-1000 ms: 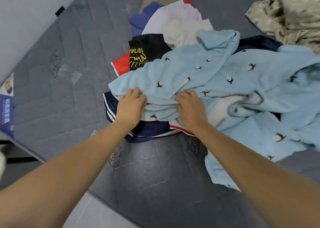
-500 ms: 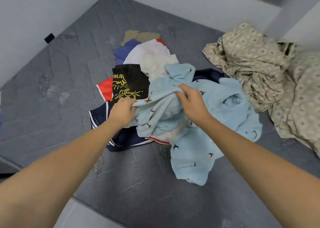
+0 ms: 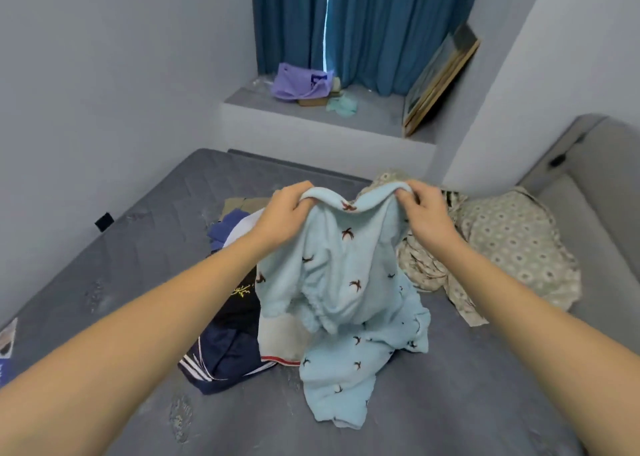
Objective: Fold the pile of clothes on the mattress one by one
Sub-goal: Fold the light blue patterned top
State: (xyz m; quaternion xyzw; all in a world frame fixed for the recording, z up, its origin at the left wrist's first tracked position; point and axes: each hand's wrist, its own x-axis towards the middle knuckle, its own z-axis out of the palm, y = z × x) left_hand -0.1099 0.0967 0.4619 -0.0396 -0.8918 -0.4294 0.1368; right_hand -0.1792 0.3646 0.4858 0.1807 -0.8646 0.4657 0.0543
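A light blue garment with small dark bird prints (image 3: 343, 282) hangs lifted above the grey mattress (image 3: 131, 268). My left hand (image 3: 284, 215) pinches its upper edge at the left, and my right hand (image 3: 424, 211) pinches the same edge at the right. The garment's lower part still drapes on the mattress. Under and behind it lies the pile of clothes (image 3: 225, 345): a navy piece with white stripes, a black one with yellow print, plus white and blue pieces at the back, partly hidden by the raised garment.
A crumpled beige patterned sheet (image 3: 512, 248) lies at the right, beside a grey padded headboard (image 3: 595, 192). Behind the mattress is a window ledge with a purple bag (image 3: 301, 81), a leaning picture frame (image 3: 440, 78) and blue curtains (image 3: 367, 26). Walls bound the left.
Both hands have lifted the light blue garment up off the pile by its edge, and the view has tilted up to show the wall and window.
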